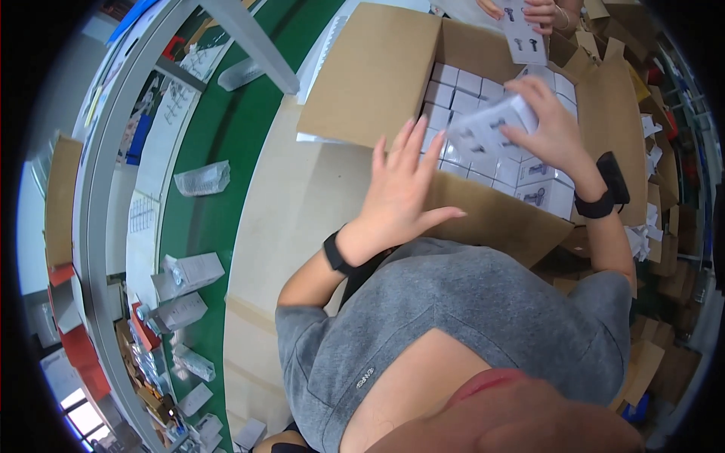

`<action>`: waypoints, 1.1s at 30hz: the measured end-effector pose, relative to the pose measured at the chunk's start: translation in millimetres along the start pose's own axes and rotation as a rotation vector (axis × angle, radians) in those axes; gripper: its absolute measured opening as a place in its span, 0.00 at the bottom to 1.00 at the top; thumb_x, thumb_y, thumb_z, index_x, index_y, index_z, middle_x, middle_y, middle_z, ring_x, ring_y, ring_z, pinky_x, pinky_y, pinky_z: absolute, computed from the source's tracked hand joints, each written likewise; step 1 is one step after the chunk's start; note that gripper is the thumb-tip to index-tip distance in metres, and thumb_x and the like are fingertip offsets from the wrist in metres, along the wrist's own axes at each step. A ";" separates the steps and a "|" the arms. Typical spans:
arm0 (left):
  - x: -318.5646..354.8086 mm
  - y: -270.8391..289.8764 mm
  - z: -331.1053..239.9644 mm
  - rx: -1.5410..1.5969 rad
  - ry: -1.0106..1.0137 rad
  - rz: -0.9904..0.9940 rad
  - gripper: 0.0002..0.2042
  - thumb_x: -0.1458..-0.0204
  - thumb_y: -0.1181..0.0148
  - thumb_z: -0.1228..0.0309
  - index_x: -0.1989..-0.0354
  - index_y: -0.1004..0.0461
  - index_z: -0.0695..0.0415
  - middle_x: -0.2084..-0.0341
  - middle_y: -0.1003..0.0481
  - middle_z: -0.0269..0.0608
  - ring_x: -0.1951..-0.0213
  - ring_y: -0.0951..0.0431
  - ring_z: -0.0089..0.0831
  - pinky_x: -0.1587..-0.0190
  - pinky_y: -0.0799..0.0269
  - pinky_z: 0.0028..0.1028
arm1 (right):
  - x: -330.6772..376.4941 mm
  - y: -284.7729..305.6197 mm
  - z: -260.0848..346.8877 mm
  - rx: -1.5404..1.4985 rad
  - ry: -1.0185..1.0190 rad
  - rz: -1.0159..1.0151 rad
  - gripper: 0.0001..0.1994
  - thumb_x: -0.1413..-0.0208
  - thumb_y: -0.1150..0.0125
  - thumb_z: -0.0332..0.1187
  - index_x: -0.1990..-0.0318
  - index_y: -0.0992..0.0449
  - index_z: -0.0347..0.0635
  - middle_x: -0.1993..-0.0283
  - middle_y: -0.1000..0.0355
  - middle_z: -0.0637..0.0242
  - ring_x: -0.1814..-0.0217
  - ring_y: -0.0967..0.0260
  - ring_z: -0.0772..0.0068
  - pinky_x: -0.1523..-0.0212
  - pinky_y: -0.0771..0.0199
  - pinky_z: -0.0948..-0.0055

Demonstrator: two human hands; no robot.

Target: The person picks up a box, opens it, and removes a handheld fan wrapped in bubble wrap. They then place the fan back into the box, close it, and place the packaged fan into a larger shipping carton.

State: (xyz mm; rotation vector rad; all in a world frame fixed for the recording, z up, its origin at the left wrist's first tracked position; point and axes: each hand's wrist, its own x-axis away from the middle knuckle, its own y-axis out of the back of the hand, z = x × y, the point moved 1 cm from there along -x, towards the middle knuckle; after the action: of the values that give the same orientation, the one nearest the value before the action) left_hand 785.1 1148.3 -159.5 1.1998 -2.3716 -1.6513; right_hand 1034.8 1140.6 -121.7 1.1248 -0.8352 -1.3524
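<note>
My right hand (545,124) grips a small white box (495,128) with dark printed pictures, held above a large open carton (483,208). Inside the carton, white boxes (455,97) stand packed in rows. My left hand (404,185) holds nothing; its fingers are spread over the carton's near left edge, close to the raised white box. Across the carton, another person's hands (538,16) hold a similar white printed box (523,36) over its far edge.
A large cardboard flap (370,72) folds out to the carton's left. On the left runs a green conveyor belt (204,143) carrying wrapped items (202,179) and white boxes (198,273), beside a grey metal frame (97,226). Torn cardboard (657,189) is heaped at the right.
</note>
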 end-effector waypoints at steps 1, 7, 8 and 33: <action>-1.6 -2.2 -9.2 -0.037 -0.015 -0.080 0.37 0.61 0.39 0.55 0.43 0.45 0.60 0.45 0.45 0.58 0.44 0.44 0.51 0.44 0.53 0.47 | -2.3 5.6 20.6 -0.107 0.063 -0.148 0.27 0.60 0.38 0.41 0.50 0.36 0.42 0.53 0.40 0.60 0.52 0.38 0.60 0.57 0.35 0.71; 10.8 2.6 7.1 -0.299 0.055 -0.385 0.39 0.65 0.35 0.55 0.44 0.43 0.60 0.47 0.42 0.57 0.44 0.42 0.49 0.44 0.51 0.44 | -8.2 -30.4 72.9 -0.846 -0.105 0.090 0.26 0.55 0.42 0.44 0.50 0.36 0.40 0.53 0.39 0.59 0.55 0.38 0.65 0.58 0.34 0.72; 18.8 7.6 23.3 -0.141 0.039 -0.335 0.38 0.66 0.34 0.56 0.45 0.41 0.60 0.49 0.39 0.55 0.46 0.40 0.46 0.45 0.48 0.42 | -8.1 -34.1 81.0 -1.024 -0.211 0.243 0.26 0.54 0.42 0.45 0.50 0.37 0.39 0.52 0.39 0.58 0.55 0.38 0.66 0.58 0.34 0.72; 141.4 7.5 80.5 1.043 0.319 0.404 0.27 0.62 0.35 0.59 0.53 0.31 0.61 0.69 0.25 0.38 0.69 0.26 0.23 0.64 0.31 0.22 | 32.8 -92.9 145.4 -0.638 0.260 0.485 0.11 0.55 0.38 0.35 0.73 0.34 0.39 0.62 0.34 0.63 0.58 0.34 0.74 0.63 0.33 0.77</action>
State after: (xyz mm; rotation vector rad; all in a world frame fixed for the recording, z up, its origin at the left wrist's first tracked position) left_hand 647.7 1130.3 -245.0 0.7954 -2.9745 -0.0271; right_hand 871.5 1100.2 -171.8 0.5301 -0.3962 -0.9325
